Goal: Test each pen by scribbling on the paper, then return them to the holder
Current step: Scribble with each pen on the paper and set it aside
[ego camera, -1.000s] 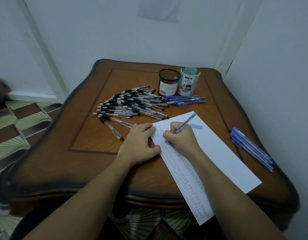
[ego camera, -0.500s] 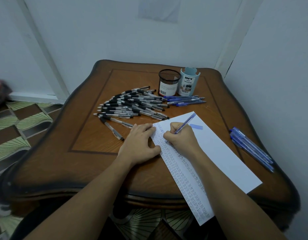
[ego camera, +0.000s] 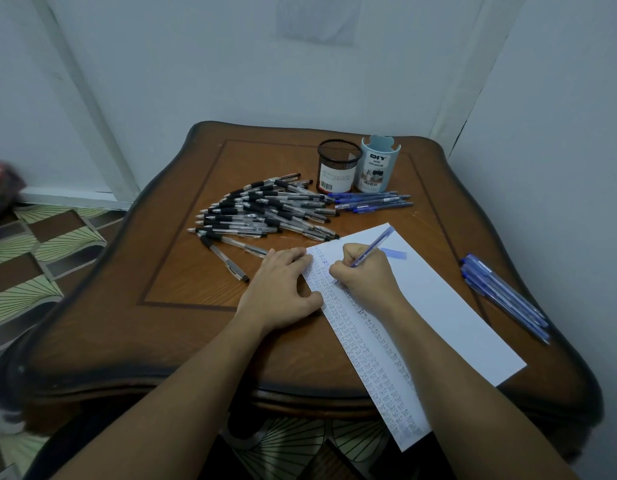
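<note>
The long white sheet of paper [ego camera: 449,317] is lying slantwise on the brown wooden tabletop [ego camera: 182,271], its near end overhanging the edge at 6 o'clock. The left hand [ego camera: 283,292] is pressing straight fingers [ego camera: 293,256] on the paper's left edge. Just at its 3 o'clock, the right hand [ego camera: 366,271] is curling around a slim blue pen [ego camera: 374,245], writing end down at the scribbled columns. A bundle of blue pens [ego camera: 504,299] is lying at 3 o'clock. Farther off, a heap of black-grip clear pens [ego camera: 265,213] is spreading at 11 o'clock, with a row of blue pens [ego camera: 369,201] beside it. Behind them, a black mesh holder [ego camera: 338,166] and a pale blue cylindrical holder [ego camera: 378,164] are standing side by side.
</note>
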